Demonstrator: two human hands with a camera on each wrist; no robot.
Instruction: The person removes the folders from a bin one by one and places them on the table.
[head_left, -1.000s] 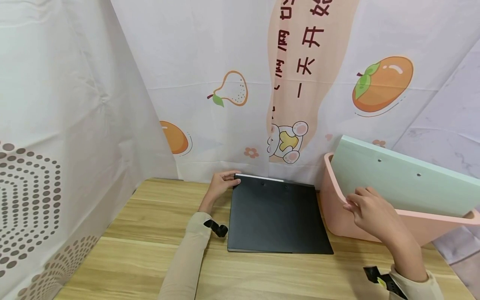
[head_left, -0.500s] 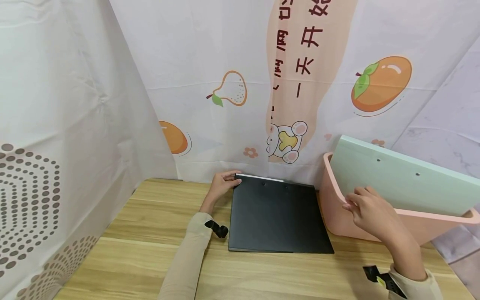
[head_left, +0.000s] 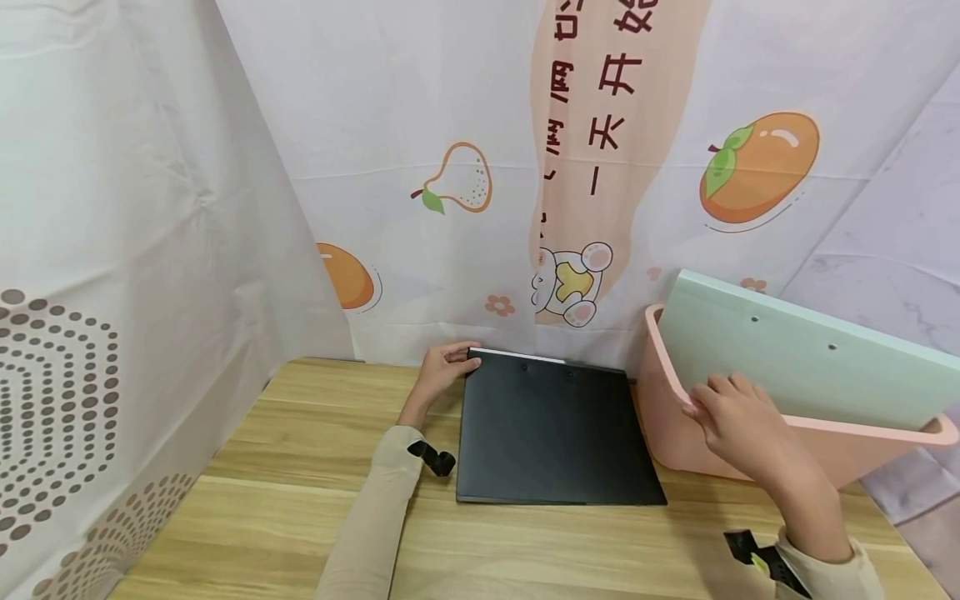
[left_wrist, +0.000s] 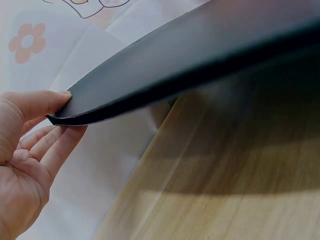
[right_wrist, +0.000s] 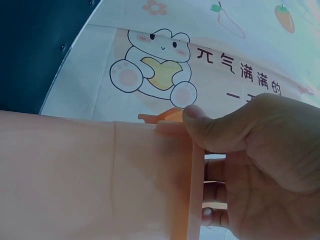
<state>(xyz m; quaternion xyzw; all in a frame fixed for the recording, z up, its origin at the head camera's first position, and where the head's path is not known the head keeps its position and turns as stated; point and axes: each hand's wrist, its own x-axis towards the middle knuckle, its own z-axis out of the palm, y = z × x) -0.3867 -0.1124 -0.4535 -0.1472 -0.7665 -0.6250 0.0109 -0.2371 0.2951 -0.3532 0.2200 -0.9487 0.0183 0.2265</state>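
Observation:
A flat black folder [head_left: 558,433] with two rivets near its far edge lies over the middle of the wooden table. My left hand [head_left: 442,371] pinches its far left corner, thumb on top and fingers underneath. In the left wrist view that folder [left_wrist: 165,70] is held above the wood, casting a shadow. At the right stands a pink bin [head_left: 660,425], and a mint-green folder [head_left: 795,358] leans inside it, sticking out above the rim. My right hand [head_left: 742,425] grips the bin's rim; the right wrist view shows the thumb on one side of the wall and fingers on the other.
The wooden table [head_left: 300,500] runs back to a white printed curtain [head_left: 397,275], which hangs right behind the folder and bin. Another curtain [head_left: 150,208] with dots closes off the left side. The bin stands close to the black folder's right edge.

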